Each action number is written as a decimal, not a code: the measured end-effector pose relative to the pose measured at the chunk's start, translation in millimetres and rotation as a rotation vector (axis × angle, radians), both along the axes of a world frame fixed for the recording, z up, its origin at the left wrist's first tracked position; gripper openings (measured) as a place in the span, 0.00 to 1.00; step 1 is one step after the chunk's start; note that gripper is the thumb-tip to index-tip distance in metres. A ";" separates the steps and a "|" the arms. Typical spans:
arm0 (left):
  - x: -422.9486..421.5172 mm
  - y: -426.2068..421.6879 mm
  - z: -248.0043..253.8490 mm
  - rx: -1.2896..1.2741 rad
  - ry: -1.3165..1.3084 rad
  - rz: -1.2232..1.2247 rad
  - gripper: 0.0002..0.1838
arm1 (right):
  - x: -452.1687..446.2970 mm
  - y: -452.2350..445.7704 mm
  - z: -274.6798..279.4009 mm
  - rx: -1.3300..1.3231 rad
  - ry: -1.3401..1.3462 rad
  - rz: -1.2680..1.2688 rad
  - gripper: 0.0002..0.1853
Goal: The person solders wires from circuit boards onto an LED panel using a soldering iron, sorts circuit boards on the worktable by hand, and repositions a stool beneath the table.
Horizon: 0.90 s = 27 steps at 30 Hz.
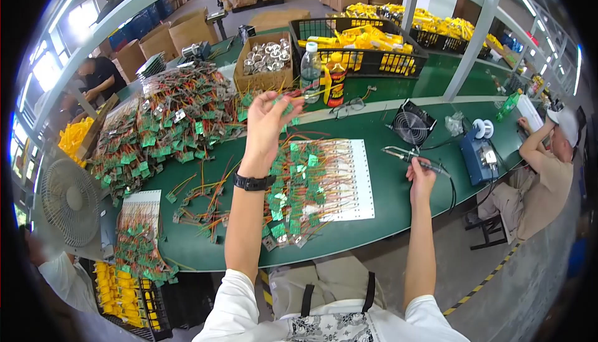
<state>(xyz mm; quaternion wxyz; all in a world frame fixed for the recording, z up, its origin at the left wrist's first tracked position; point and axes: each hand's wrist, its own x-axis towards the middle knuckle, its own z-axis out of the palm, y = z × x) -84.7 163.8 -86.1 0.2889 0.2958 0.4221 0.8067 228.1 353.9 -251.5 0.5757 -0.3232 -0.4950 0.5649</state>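
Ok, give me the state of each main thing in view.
Left hand: pinching wires
Right hand: gripping soldering iron
Wired circuit boards: heaped; others on white sheet
Clear bottle: upright, capped
Orange-capped bottle: upright, closed
Cardboard box: open, holding metal parts
Black crate: open, holding yellow parts
Square fan: standing, spin unclear

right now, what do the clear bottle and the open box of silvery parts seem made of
Clear bottle: probably glossy plastic, see-through with highlights, though glass is possible. Open box: apparently matt cardboard, judging by its plain brown walls.
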 end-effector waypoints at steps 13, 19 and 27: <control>-18.4 28.9 -48.1 -0.138 -0.243 -0.189 0.13 | -3.3 0.9 0.0 -0.060 -0.051 -0.006 0.10; -6.9 6.5 -10.9 -0.044 -0.256 -0.242 0.13 | -4.7 -1.8 1.3 -0.042 -0.068 -0.027 0.10; 7.4 -25.5 24.6 0.023 0.063 -0.215 0.06 | -7.9 -4.9 5.1 -0.057 -0.079 -0.042 0.10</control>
